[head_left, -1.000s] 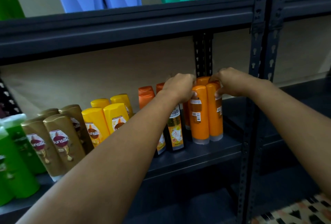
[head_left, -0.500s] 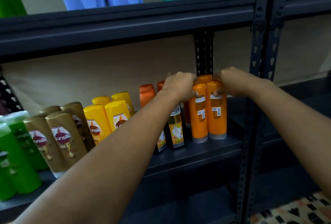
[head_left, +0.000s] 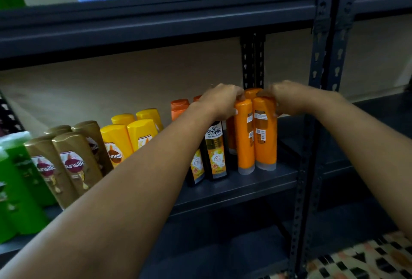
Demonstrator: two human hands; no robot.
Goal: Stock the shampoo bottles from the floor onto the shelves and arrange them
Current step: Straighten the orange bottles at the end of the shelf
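Observation:
Two orange shampoo bottles stand upright side by side at the right end of the dark shelf (head_left: 256, 186), back labels facing me. My left hand (head_left: 219, 100) grips the top of the left orange bottle (head_left: 245, 142). My right hand (head_left: 287, 98) grips the top of the right orange bottle (head_left: 265, 136). More orange bottles stand behind them, mostly hidden. Two black Safi Shayla bottles (head_left: 215, 151) stand just left, partly behind my left forearm.
Yellow bottles (head_left: 124, 138), gold Sunsilk bottles (head_left: 73, 162) and green bottles (head_left: 20, 180) fill the shelf leftwards. A dark upright post (head_left: 321, 78) stands right of the orange bottles. Blue and teal bottles stand on the upper shelf (head_left: 156, 17). Patterned floor shows at bottom right.
The right orange bottle has turned so its back label faces me, and the pair has shifted slightly back on the shelf. Both hands stay on the caps.

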